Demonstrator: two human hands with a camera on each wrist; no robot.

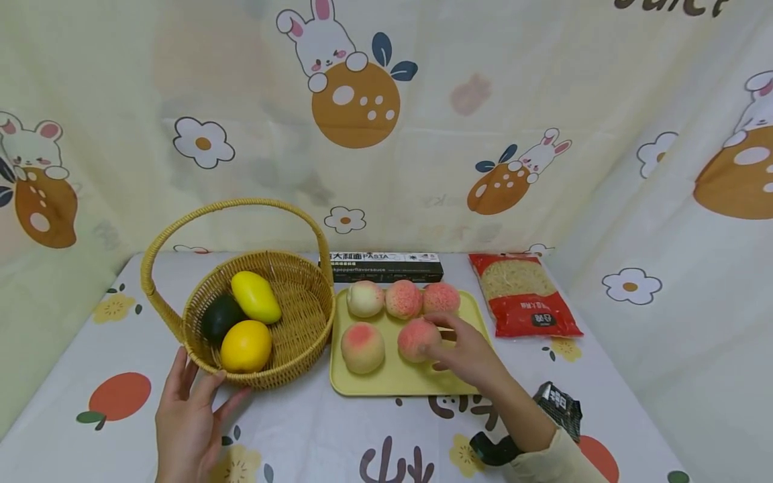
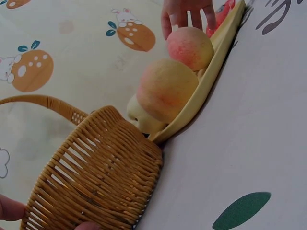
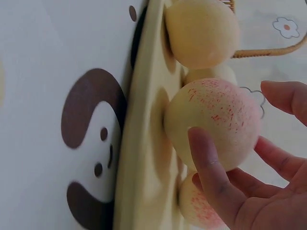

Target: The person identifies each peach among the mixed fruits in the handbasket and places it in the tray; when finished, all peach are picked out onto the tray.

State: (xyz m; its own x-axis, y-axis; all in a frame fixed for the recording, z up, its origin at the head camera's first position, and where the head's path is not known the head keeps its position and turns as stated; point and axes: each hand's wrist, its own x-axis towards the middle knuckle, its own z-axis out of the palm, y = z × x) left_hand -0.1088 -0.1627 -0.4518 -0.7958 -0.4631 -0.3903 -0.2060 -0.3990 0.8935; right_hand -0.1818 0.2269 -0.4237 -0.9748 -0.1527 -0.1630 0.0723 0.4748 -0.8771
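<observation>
My left hand (image 1: pixel 190 419) rests against the near-left side of a wicker basket (image 1: pixel 304 315), its fingers fairly straight and spread along the outside. Inside the basket lie a yellow mango (image 1: pixel 256 297), a dark green avocado (image 1: pixel 219 318) and an orange-yellow round fruit (image 1: pixel 246 347). Over the yellow tray (image 1: pixel 392 384), my right hand (image 1: pixel 466 349) curves round a pink peach (image 1: pixel 417 339), thumb on its near side. The index finger stands a little off that peach in the right wrist view. Left of it sits another peach (image 1: pixel 363 349); three more (image 1: pixel 403 299) line the tray's back.
Behind the tray lies a black pasta box (image 1: pixel 386 268). A red bag of pasta (image 1: pixel 525 295) is at the back right. Near my right forearm are a black packet (image 1: pixel 558 409) and a curved black object (image 1: pixel 495 448). The basket's tall handle (image 1: pixel 253 202) arches above it.
</observation>
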